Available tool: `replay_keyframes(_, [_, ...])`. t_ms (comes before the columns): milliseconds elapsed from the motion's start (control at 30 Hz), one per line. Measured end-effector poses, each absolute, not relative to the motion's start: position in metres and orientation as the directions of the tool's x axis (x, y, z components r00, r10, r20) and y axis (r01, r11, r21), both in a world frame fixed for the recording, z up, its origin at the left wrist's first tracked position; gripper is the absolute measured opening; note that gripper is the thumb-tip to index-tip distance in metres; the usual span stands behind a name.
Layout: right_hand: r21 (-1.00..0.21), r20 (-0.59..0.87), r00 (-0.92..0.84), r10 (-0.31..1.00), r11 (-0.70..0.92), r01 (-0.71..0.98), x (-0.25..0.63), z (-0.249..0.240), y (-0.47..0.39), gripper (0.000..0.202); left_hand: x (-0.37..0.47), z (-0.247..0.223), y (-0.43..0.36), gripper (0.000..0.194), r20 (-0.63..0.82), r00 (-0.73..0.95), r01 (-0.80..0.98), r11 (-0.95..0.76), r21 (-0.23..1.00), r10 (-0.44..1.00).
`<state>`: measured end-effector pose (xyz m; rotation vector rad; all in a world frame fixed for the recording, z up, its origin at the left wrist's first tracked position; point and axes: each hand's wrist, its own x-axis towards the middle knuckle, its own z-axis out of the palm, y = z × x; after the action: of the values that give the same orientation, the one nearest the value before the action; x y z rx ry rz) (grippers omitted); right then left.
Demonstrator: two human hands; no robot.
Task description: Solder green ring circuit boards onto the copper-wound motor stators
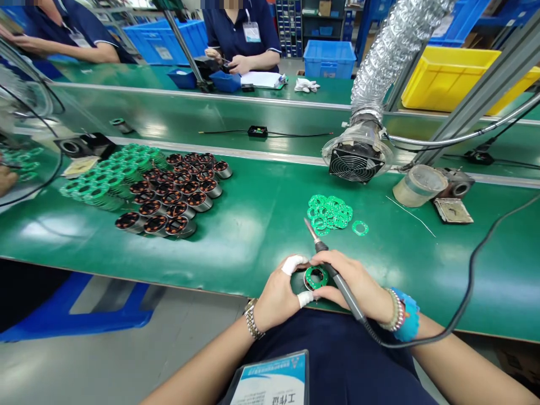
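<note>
A round motor stator topped by a green ring-shaped circuit board (311,273) sits at the table's front edge. My left hand (276,298), white tape on its thumb and a finger, is closed around the left side of it. In my right hand (363,281) lies a soldering iron (346,293), its tip pointing up and away from the stator. The thumb and fingers of that same hand also reach the stator's right side. Just beyond is a loose pile of green ring boards (331,211), with a single ring board (360,228) beside it.
Rows of stators (171,197) and stacked green boards (109,174) stand left. A fan on a foil duct (356,163) hangs at the back. Solder wire (411,216), a round container (419,185) and a sponge tray (453,211) lie right. The iron's cord (470,281) loops right. Co-workers sit opposite.
</note>
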<state>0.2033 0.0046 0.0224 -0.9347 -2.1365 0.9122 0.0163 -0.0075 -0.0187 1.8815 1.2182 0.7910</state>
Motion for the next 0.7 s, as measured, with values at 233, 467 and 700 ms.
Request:
replay_keyframes(233, [-0.853,0.207,-0.584,0.785,0.437,0.285,0.203,0.017,0.011,0.041,0.017,-0.021,-0.009,0.043,0.108,0.344,0.495,-0.278,0.823,0.933])
replay_keyframes(467, [-0.844,0.213,-0.573,0.792,0.444,0.301,0.206,0.007,0.012,0.047,-0.002,-0.015,0.0,0.04,0.162,0.592,0.295,-0.399,0.868,0.79])
replay_keyframes(700, [-0.854,0.256,-0.542,0.801,0.45,0.261,0.213,0.005,0.008,0.046,-0.003,-0.019,-0.001,0.015,0.28,0.53,0.321,-0.495,0.808,0.8])
